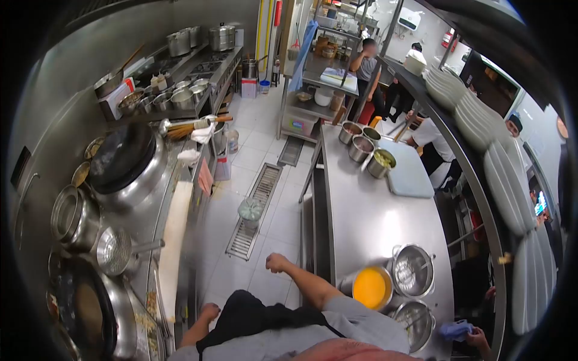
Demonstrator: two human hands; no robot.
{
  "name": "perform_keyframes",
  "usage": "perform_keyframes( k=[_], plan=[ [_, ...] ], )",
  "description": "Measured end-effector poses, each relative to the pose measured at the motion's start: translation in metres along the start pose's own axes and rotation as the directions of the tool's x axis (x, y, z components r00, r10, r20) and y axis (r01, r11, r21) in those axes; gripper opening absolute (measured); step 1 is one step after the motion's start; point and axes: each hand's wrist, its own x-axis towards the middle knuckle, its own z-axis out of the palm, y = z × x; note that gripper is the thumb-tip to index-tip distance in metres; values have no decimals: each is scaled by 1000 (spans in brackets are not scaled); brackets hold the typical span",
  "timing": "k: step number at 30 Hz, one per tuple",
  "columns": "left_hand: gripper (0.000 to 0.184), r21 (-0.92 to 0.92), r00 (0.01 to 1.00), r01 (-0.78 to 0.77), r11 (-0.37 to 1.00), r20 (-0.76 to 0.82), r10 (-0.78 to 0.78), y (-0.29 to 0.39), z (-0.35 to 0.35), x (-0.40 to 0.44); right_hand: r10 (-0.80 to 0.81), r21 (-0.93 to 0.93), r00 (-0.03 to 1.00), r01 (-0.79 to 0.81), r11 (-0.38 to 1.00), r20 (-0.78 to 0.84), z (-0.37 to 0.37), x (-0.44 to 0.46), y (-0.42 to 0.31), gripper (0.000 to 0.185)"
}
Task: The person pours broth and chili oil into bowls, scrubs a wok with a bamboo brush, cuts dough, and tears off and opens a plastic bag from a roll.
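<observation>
My right hand point(277, 263) hangs over the tiled floor in the aisle, its fingers curled, with no object visible in it. Low at the left, my left hand point(209, 311) is beside the stove counter, partly curled and small in view; whether it holds anything is unclear. Between the counters, a pale green round object point(250, 209) lies on the floor drain grate point(263, 183). To the right of my right arm, a pot of orange-yellow liquid point(369, 287) stands on the steel table point(361, 222), beside two metal colanders point(413, 271).
Woks point(123, 157), a perforated ladle point(114, 249) and pots line the left counter. Several small pots and a cutting board point(409, 169) sit on the steel table. Stacked plates point(481, 117) fill the right shelf. Other people stand beyond it; a person's hand point(478, 338) holds a blue cloth point(456, 330).
</observation>
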Motion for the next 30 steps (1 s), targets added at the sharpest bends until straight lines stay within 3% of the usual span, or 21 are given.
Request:
perform_keyframes(
  k=[1,3,6,9,11,14,16,18,19,21,22,24,25,26,28,29,30],
  plan=[
    [34,-224,957,278,934,-21,-290,33,-10,8,-5,-28,1000,5,1000,10,-3,17,5,21],
    [39,-67,978,205,976,-25,-207,48,-16,49,-13,-32,999,14,999,42,-1,40,18,22],
    [43,-224,964,263,939,110,-243,78,-76,89,73,-133,981,-50,990,180,3,69,45,22],
    [44,-58,982,140,988,133,-131,98,-145,149,228,-100,953,-211,972,200,-22,61,49,24],
    [40,-196,932,334,922,216,-292,114,-187,191,-34,-189,998,45,981,60,-24,95,89,28],
    [36,-174,988,151,973,47,-145,123,-234,271,34,-102,990,-49,994,-140,-86,95,65,43],
    [36,-148,997,45,988,-49,-53,140,-263,311,87,76,979,-74,994,-183,-131,92,53,52],
    [36,-264,991,137,955,36,-132,174,-287,339,121,194,960,-73,978,-252,-174,88,32,54],
    [36,-316,983,185,931,81,-168,191,-298,350,87,89,959,-65,994,-269,-194,95,29,52],
    [37,-116,1000,17,993,-5,-17,195,-294,395,24,-119,961,-59,991,-277,-227,103,35,47],
    [37,-19,999,-50,999,-17,50,186,-274,417,43,-139,934,-98,985,-356,-242,114,38,36],
    [36,175,958,-212,961,232,169,164,-248,466,-139,-416,968,40,908,-210,-267,155,67,27],
    [36,261,934,-262,929,310,177,174,-247,469,-139,-328,973,73,942,-184,-292,158,53,28],
    [35,89,968,-50,995,248,27,215,-268,443,-75,-256,976,20,967,-205,-326,146,14,33],
    [32,163,942,-88,983,335,28,245,-280,448,-134,-209,975,96,973,-180,-361,166,-6,38],
    [34,180,988,-59,982,153,32,241,-268,467,-153,-220,972,111,969,-181,-372,185,-7,38],
    [36,106,993,-105,989,70,98,258,-284,473,-191,-172,970,165,971,-149,-389,194,-19,40]
  ],
)
